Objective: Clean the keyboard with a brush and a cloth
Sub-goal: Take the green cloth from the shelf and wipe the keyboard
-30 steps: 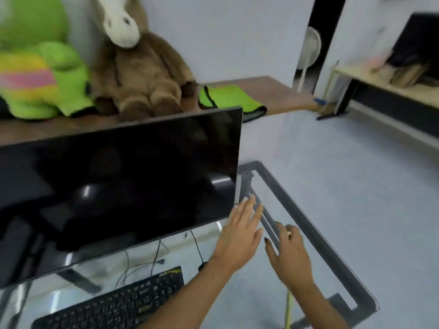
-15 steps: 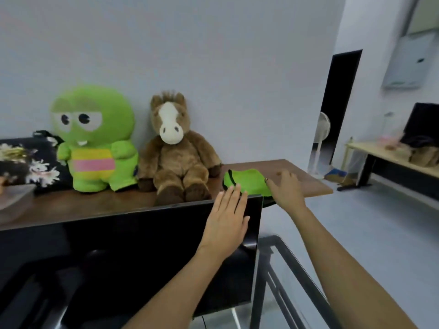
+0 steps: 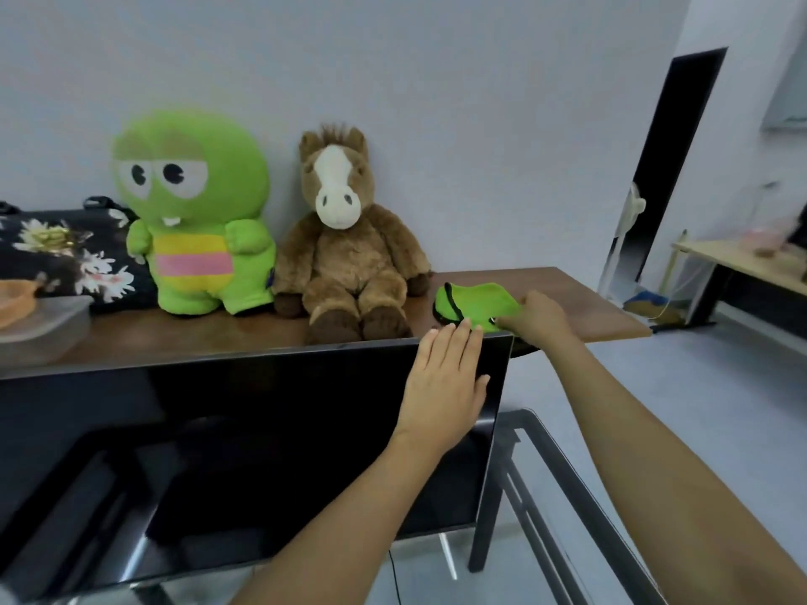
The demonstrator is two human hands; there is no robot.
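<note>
So at this point I was basically at square one with the keyboard job. My right hand (image 3: 539, 318) was out over the wooden shelf (image 3: 581, 294) behind the monitor (image 3: 262, 430), fingers curled down and pinching the near edge of the green cloth (image 3: 476, 301). The cloth was lying on the shelf just right of the brown horse plush (image 3: 345, 255), bunched up a bit, with a black trim along its left side. It looked partly lifted where I had hold of it, but I honestly couldn't tell if it was off the wood yet.

My left hand (image 3: 445, 382) wasn't holding anything. It was flat, fingers straight and close together, in front of the top right corner of the monitor with the fingertips about at the top edge. Whether it was actually touching the screen, can't say.

Progress-wise: nothing cleaned as far as I could see. The keyboard wasn't even in view from where I was looking, and neither was the brush. So what was left was pretty much everything: get the cloth off the shelf, find the brush, get back down to the keyboard, brush it out and wipe it.

Green frog plush (image 3: 196, 211) watched the whole thing, unimpressed.
</note>
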